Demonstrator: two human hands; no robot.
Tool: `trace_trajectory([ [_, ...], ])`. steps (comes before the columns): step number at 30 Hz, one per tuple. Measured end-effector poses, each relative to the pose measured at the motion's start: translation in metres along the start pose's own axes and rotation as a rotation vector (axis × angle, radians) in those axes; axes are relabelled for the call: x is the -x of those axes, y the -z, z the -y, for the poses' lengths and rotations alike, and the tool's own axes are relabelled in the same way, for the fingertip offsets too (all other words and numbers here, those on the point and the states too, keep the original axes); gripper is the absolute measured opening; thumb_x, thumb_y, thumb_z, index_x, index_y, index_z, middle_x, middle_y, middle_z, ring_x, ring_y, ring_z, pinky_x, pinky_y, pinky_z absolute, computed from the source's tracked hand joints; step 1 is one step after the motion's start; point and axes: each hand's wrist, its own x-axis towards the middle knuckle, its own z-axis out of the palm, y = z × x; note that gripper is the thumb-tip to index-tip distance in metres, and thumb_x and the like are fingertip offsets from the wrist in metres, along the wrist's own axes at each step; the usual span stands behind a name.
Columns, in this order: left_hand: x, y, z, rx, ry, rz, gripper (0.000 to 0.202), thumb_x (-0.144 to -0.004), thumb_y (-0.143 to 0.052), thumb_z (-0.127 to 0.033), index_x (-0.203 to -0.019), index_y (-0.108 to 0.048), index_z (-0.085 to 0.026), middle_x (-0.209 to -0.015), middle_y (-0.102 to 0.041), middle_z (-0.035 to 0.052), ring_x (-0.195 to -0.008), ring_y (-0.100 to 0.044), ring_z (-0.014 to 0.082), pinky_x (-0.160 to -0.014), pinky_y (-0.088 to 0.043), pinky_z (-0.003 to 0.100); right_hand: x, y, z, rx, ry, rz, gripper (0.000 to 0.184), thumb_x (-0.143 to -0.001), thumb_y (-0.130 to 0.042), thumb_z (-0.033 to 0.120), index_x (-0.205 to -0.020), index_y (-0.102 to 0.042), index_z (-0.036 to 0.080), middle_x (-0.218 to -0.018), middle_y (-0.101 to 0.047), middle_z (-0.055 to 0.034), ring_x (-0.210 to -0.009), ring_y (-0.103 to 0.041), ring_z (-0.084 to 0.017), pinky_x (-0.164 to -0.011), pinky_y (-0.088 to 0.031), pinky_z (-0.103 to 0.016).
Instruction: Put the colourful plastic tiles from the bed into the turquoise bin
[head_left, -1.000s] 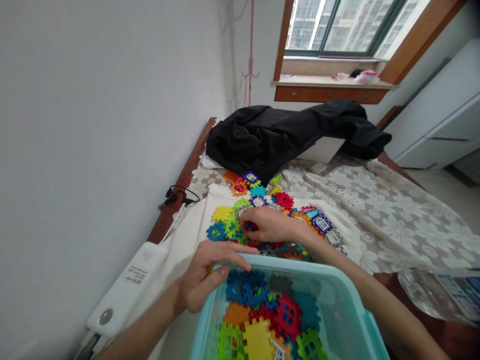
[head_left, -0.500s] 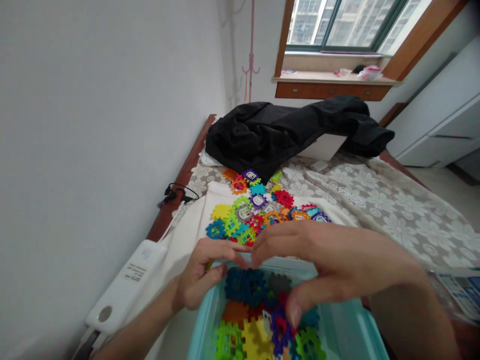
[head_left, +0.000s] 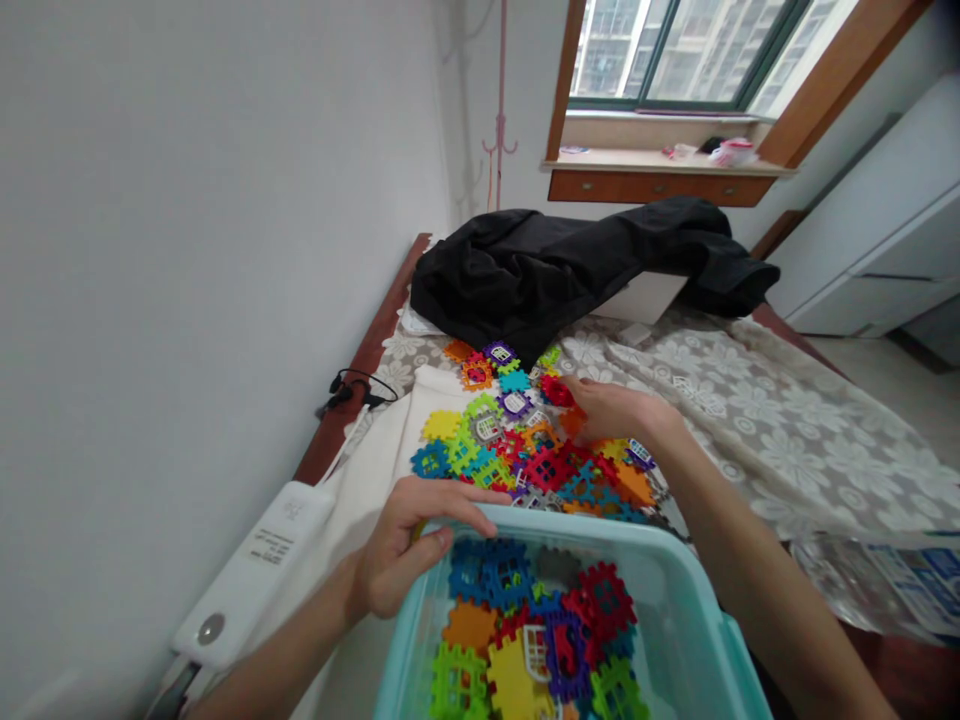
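My left hand grips the far left corner of a turquoise plastic bin, thumb inside the rim and fingers over it. The bin holds several coloured interlocking tiles in blue, red, yellow, green, purple and orange. Beyond the bin a pile of the same tiles lies on a white cloth. My right hand reaches over the far side of that pile, fingers curled onto a red tile.
A black garment lies heaped at the back of the bed. A lace floral cover spreads to the right. A white power strip and a black cable sit at the left edge by the wall. A clear plastic bag lies right.
My right hand took a purple tile from the pile, dropped it in the bin, then reached back out to the pile's far side. My left hand stayed on the bin's rim.
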Motion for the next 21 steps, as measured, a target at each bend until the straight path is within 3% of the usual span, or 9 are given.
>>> trace_trajectory([
  [5, 0.001, 0.0, 0.002, -0.006, 0.004, 0.008, 0.033, -0.099, -0.055, -0.031, -0.11, -0.082, -0.016, -0.134, -0.076, 0.0162, -0.109, -0.079, 0.0281, -0.093, -0.057, 0.032, -0.002, 0.005, 0.004, 0.03, 0.003, 0.053, 0.071, -0.078, -0.082, 0.037, -0.139, -0.052, 0.016, -0.125, -0.074, -0.0183, -0.109, -0.074, -0.032, -0.086, -0.055, -0.036],
  [10, 0.002, 0.001, 0.002, -0.001, 0.007, 0.005, 0.033, -0.1, -0.054, -0.032, -0.108, -0.082, -0.017, -0.13, -0.078, 0.0152, -0.109, -0.079, 0.0279, -0.093, -0.056, 0.031, 0.011, 0.001, 0.002, -0.076, 0.076, -0.068, 0.052, -0.085, -0.076, 0.037, -0.129, -0.056, 0.016, -0.111, -0.075, -0.0139, -0.094, -0.071, -0.027, -0.079, -0.051, -0.033],
  [15, 0.004, 0.004, 0.001, -0.045, 0.056, 0.03, 0.031, -0.099, -0.055, -0.032, -0.111, -0.082, -0.021, -0.133, -0.078, 0.0119, -0.107, -0.079, 0.0256, -0.095, -0.053, 0.031, 0.045, -0.029, -0.002, -0.354, 0.179, -0.367, 0.027, -0.102, -0.06, 0.039, -0.123, -0.061, 0.022, -0.103, -0.073, -0.0064, -0.089, -0.066, -0.021, -0.08, -0.049, -0.032],
  [21, 0.005, 0.004, -0.002, -0.054, 0.082, 0.016, 0.031, -0.099, -0.056, -0.035, -0.108, -0.083, -0.023, -0.126, -0.081, 0.0097, -0.108, -0.078, 0.0268, -0.097, -0.052, 0.032, 0.062, -0.072, -0.014, -0.551, 0.152, -0.542, 0.02, -0.1, -0.065, 0.036, -0.116, -0.067, 0.024, -0.112, -0.073, -0.0072, -0.102, -0.067, -0.024, -0.091, -0.051, -0.038],
])
